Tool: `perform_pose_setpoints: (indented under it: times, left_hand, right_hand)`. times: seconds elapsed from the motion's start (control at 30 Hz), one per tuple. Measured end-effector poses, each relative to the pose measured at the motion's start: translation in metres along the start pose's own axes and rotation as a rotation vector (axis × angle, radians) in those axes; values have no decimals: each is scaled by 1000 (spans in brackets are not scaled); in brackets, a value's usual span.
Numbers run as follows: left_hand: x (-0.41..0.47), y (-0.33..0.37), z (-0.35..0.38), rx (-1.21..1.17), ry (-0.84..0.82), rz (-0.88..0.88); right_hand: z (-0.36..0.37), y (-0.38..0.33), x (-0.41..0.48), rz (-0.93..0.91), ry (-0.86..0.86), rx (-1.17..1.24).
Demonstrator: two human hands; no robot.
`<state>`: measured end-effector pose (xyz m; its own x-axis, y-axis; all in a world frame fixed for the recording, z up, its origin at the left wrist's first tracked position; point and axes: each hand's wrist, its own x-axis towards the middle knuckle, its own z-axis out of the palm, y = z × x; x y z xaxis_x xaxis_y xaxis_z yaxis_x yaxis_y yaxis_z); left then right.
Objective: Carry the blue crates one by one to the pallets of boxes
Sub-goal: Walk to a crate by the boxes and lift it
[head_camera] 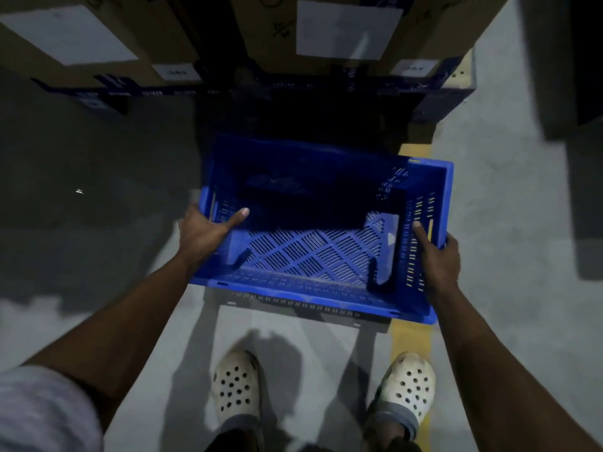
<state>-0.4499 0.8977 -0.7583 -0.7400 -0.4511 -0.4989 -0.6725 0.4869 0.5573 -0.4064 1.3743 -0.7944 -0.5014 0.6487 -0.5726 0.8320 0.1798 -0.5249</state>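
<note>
A blue slatted plastic crate (313, 252) hangs in front of me above the grey floor, with nothing visible inside it. My left hand (204, 233) grips its left rim, thumb laid over the inside wall. On the right rim my right hand (439, 256) holds on, thumb pointing up the inner side. Just ahead stand pallets (107, 93) loaded with brown cardboard boxes (346, 31) carrying white labels. The crate's far end is in deep shadow.
A yellow floor line (411, 340) runs under the crate's right side toward the pallets. My feet in white perforated clogs (235, 386) stand on the concrete below. A dark upright object (587, 60) is at the far right.
</note>
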Motion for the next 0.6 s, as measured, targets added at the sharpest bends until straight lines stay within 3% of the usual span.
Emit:
perform_pose_setpoints:
  times: [0.2,0.43,0.6]
  left_hand:
    - [-33,24,-38,-18,-45,-92]
    - [-99,73,-106,-239,-207,-186]
    - [-171,135,-161,-335,-239,-72]
  right_hand:
    - [-52,-38,-64,-12,125,-240]
    - [-149,-68,-137,-20,142,-109]
    - [-227,-93,-200,-2,161,4]
